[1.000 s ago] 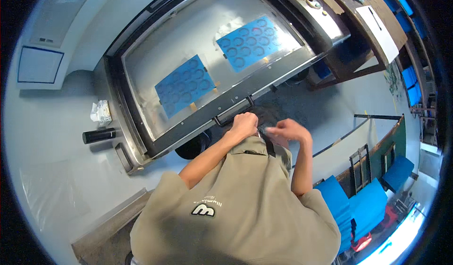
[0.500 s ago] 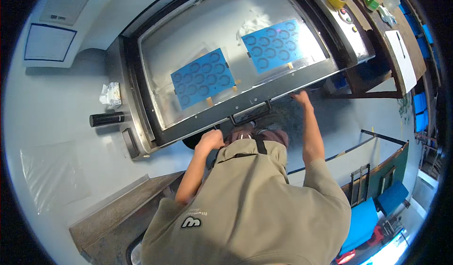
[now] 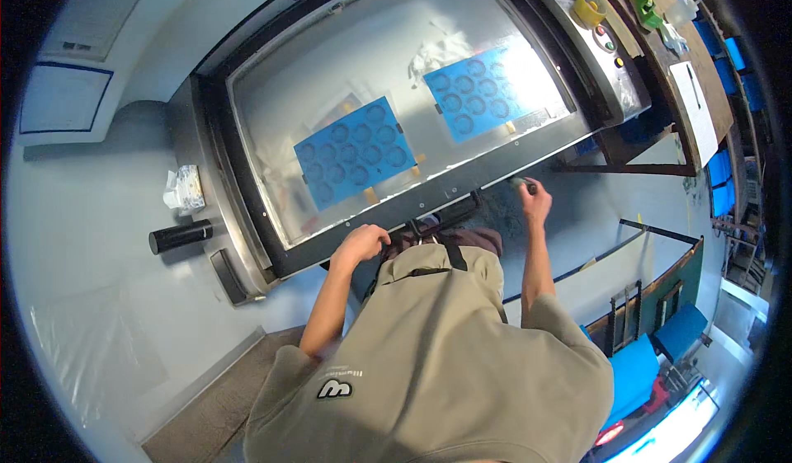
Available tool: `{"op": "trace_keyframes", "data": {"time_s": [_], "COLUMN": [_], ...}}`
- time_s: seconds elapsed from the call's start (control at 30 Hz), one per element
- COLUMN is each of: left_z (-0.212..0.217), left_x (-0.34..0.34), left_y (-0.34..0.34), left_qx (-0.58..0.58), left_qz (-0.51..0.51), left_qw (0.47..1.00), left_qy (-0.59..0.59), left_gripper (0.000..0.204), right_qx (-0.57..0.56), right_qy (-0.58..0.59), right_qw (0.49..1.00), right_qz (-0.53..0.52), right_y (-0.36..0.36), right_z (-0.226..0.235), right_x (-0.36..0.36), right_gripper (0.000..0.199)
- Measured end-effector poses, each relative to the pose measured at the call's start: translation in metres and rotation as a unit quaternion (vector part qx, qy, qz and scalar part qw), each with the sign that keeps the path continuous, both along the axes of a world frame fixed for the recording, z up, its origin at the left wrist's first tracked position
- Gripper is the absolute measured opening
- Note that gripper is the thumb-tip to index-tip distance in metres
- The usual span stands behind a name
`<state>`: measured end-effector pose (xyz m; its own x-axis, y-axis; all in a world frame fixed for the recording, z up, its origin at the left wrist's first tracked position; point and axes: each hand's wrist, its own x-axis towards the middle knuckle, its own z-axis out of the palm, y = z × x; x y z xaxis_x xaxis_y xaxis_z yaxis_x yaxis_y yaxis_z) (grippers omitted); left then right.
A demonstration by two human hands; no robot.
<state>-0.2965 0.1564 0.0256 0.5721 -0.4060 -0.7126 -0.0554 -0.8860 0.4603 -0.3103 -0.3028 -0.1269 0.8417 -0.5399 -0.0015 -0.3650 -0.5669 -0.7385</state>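
Observation:
Before me is a large machine with a dark-framed glass lid. Under the glass lie two blue sheets with rows of dark ring shapes: a left blue sheet and a right blue sheet. My left hand is closed, fingers curled, at the frame's front edge just left of the black handle; whether it grips anything is hidden. My right hand is raised apart from the frame, right of the handle. Its fingers pinch a small dark thing too unclear to name.
On the machine's right side sit a yellow tape roll and control buttons. A wooden bench adjoins it, bearing a white paper. Left are a tissue pack and a black cylinder. A low green-edged panel stands at right.
My right hand has come back from the frame's front edge, lower and slightly right, and the dark thing in its fingers now shows. My left hand has shifted slightly. The whole view has tilted a little.

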Motion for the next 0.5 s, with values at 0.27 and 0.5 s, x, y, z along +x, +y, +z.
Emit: {"op": "trace_keyframes", "data": {"time_s": [0.27,0.5], "left_z": [-0.004,-0.002], "left_x": [0.027,0.04], "left_y": [0.028,0.031], "left_qx": [-0.007,0.032], "left_qz": [0.043,0.058], "left_qw": [0.997,0.997], "left_qy": [0.068,-0.029], "left_gripper": [0.023,0.041], "right_qx": [0.002,0.041], "right_qy": [-0.147,-0.054], "right_qw": [0.983,0.996], "right_qz": [0.106,0.066], "right_y": [0.006,0.058], "right_z": [0.138,0.119], "right_x": [0.076,0.173], "right_gripper": [0.017,0.038]}}
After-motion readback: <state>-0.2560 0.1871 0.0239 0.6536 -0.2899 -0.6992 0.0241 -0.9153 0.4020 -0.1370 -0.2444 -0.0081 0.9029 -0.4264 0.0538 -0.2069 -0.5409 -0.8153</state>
